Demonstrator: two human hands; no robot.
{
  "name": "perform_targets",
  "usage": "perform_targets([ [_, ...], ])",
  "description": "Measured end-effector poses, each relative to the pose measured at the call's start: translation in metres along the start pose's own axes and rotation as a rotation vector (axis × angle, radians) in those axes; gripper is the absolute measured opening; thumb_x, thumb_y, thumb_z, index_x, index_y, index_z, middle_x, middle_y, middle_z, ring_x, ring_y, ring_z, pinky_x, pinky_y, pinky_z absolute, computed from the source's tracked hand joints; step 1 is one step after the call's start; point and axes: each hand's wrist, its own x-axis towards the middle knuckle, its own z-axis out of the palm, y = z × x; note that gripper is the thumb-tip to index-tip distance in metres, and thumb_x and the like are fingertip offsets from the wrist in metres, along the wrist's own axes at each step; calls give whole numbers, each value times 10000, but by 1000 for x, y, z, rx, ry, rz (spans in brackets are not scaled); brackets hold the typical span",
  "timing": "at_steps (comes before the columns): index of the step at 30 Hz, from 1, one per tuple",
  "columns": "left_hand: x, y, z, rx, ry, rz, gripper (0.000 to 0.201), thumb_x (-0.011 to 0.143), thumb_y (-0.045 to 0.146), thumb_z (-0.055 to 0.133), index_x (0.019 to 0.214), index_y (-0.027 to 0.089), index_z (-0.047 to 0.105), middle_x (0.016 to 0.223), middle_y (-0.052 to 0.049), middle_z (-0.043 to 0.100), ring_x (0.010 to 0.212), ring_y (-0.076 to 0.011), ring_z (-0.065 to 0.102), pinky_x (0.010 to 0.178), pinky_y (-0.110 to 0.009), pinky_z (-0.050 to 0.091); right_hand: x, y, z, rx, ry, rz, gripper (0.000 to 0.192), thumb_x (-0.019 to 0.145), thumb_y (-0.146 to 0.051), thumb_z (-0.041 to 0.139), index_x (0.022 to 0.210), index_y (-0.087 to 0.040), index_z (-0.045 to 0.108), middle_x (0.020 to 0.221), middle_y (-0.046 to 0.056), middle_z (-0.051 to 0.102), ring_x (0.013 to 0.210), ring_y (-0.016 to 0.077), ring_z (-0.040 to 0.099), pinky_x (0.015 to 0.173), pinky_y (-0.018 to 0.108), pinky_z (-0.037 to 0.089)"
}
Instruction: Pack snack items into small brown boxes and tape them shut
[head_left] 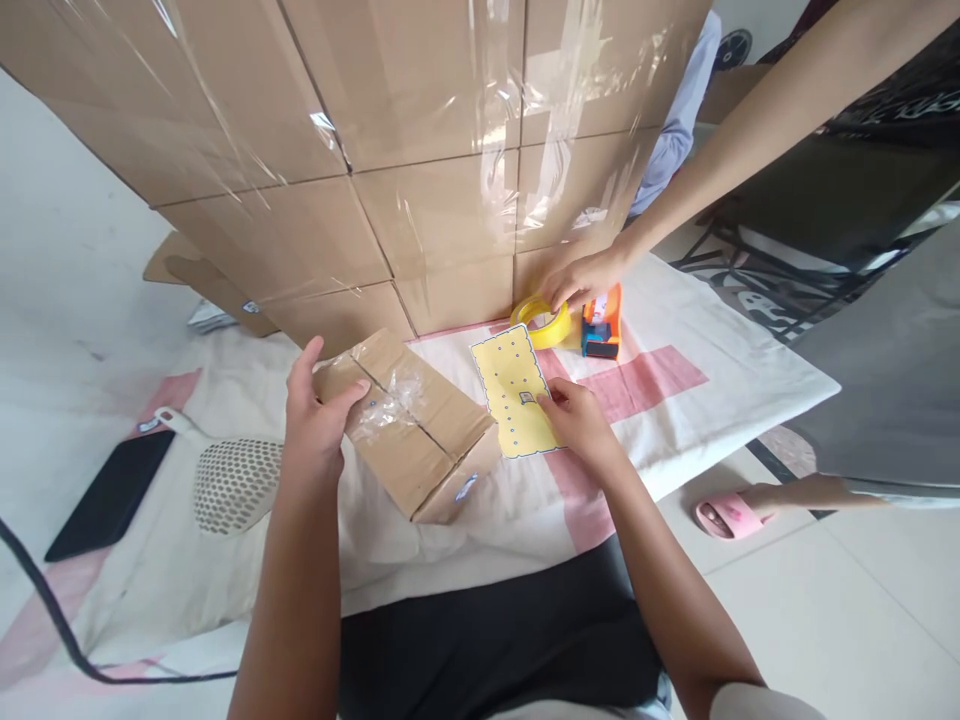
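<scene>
A small cardboard box (pixel 442 412) with crumpled clear tape over its top seam sits tilted on the cloth. My left hand (pixel 316 405) grips its far left end, thumb on top and fingers along the side. Between the thumb and fingers of my right hand (pixel 581 420) is the right edge of a yellow card (pixel 510 372) with scalloped edges and small dots. The card is just right of the box; whether they touch I cannot tell. Beyond the card, another person's hand (pixel 581 278) touches a yellow tape roll (pixel 551 330), and an orange and blue tape dispenser (pixel 604 325) lies beside it.
Large stacked cartons (pixel 442 220) wrapped in clear film stand at the back. On the left lie a white perforated fly swatter (pixel 236 485) and a black tablet-like slab (pixel 112 495). A person's foot in a pink slipper (pixel 729 515) is on the floor at right.
</scene>
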Motion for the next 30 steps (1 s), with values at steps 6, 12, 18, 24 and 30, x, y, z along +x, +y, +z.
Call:
perform_targets([
  [6, 7, 8, 6, -172, 49, -141, 940, 604, 117, 818, 1474, 244, 485, 1503, -110, 479, 1314, -310, 542, 1144, -592, 447, -12, -2, -6, 7, 3, -100, 209, 926, -366, 485, 779, -217, 471, 719, -15, 487, 649, 152, 436, 619, 301, 322],
  [12, 48, 5, -1, -178, 12, -92, 860, 570, 34, 767, 1390, 175, 549, 1387, -92, 601, 1287, -245, 554, 1177, -517, 424, -13, 5, -9, 35, 33, -60, 151, 881, -331, 520, 974, -213, 538, 876, 38, 624, 760, 208, 565, 665, 321, 385],
  [18, 49, -6, -13, -112, 85, -16, 670, 623, 181, 801, 1272, 153, 639, 1393, -108, 618, 1246, -247, 601, 1175, -503, 431, -15, 4, -12, 83, -60, -28, 175, 896, -342, 524, 988, -209, 592, 844, 23, 631, 742, 198, 569, 650, 323, 389],
  [24, -7, -2, -36, 103, 43, 143, 435, 779, 314, 774, 1210, 287, 725, 1440, -25, 621, 1409, -270, 512, 1233, -459, 373, -7, -12, -29, -89, -189, -71, 245, 944, -350, 490, 738, -217, 489, 663, -16, 489, 587, 143, 427, 554, 314, 271],
  [30, -64, 10, -42, 311, -38, 295, 317, 937, 415, 614, 1229, 496, 708, 1490, 100, 568, 1457, -265, 460, 1282, -482, 284, 23, -12, -44, -295, -121, -109, 212, 950, -279, 488, 819, -205, 638, 870, 69, 660, 718, 204, 577, 598, 345, 370],
])
